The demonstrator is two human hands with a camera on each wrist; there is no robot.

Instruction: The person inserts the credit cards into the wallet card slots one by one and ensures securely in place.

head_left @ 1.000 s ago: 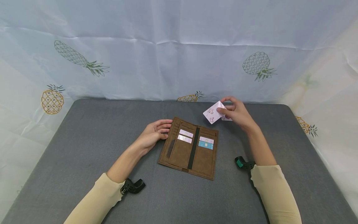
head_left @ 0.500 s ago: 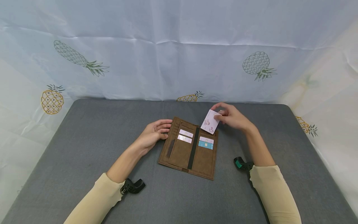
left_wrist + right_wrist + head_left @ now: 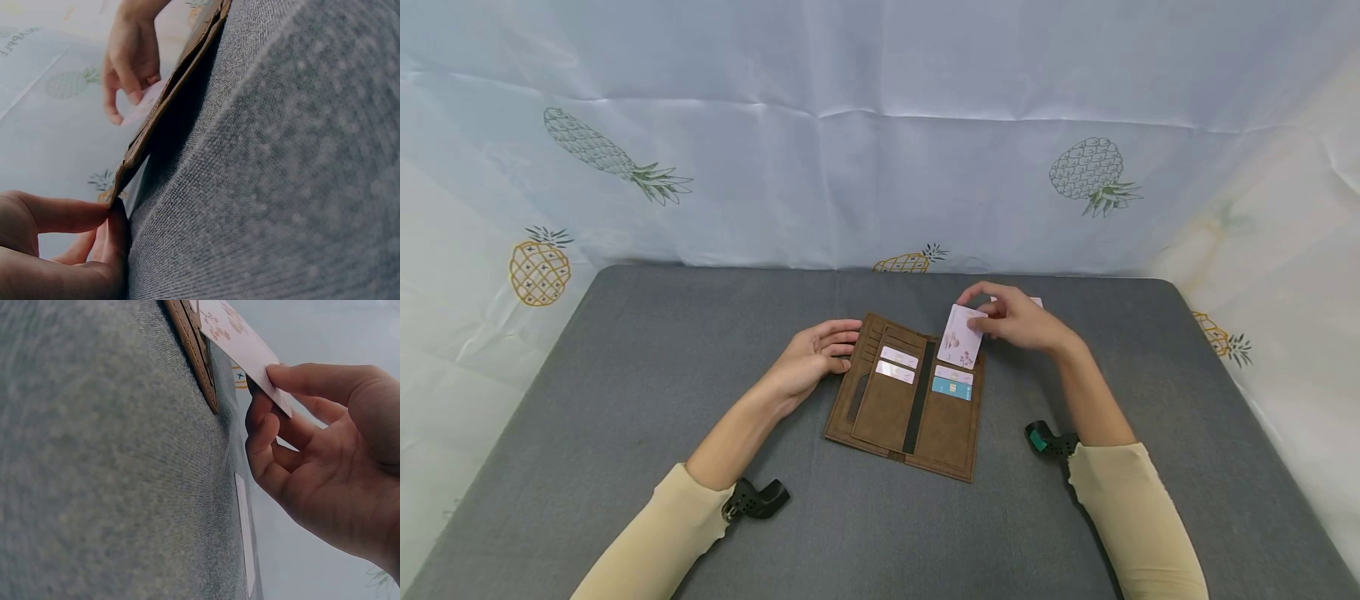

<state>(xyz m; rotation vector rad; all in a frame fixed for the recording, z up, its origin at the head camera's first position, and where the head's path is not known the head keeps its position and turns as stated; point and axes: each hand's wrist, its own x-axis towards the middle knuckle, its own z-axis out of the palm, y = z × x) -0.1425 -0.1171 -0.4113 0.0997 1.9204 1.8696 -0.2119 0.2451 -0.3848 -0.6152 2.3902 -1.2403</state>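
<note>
behind the grey table [image 3: 662,350] hangs a pineapple-print curtain [image 3: 850,183]; the left hand [image 3: 808,358] pinches the open brown bifold wallet [image 3: 886,417], four cards [image 3: 951,389] already slotted. the right hand [image 3: 1018,321] pinches a pink floral card [image 3: 957,340] over its right panel [image 3: 946,429], not yet seated; another pale card [image 3: 245,537] lies loose.

The wallet [image 3: 887,417] is faced in matt, leather-like material; the pink card [image 3: 958,337] is finished in smooth, apparent plastic. The table [image 3: 640,417] is covered in rough-woven cloth, the backdrop [image 3: 865,175] formed of creased, faintly glossy fabric.
</note>
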